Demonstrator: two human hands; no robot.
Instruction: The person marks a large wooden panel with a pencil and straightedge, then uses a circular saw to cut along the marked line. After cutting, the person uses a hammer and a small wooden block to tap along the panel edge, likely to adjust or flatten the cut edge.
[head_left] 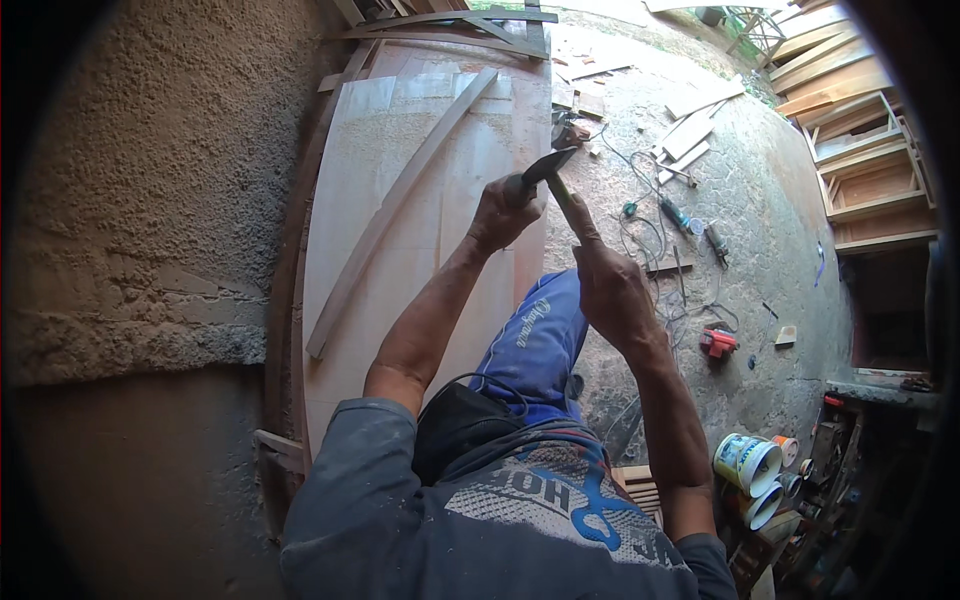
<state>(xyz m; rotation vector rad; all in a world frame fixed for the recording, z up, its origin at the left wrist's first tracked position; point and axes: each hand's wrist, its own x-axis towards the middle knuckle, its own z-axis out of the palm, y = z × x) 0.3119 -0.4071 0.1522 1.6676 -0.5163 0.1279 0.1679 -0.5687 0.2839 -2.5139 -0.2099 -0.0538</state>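
Note:
My right hand (612,290) is wrapped round the wooden handle of a hammer (572,205), raised in front of me. The dark metal head tapers to a thin end on the right. My left hand (507,217) is closed right by the other end of the head. A dark, rounded piece shows at the top of that fist; I cannot tell whether it is part of the hammer or a separate thing. Below and left of the hands lies a wide, pale wooden panel (385,150), with a long wooden strip (400,205) slanting across it.
A rough wall (170,180) rises on the left. On the concrete floor to the right lie a green power tool (675,215), a red tool (718,342), cords and wood offcuts (688,135). Wooden frames (875,170) stand far right; paint buckets (745,460) are near right.

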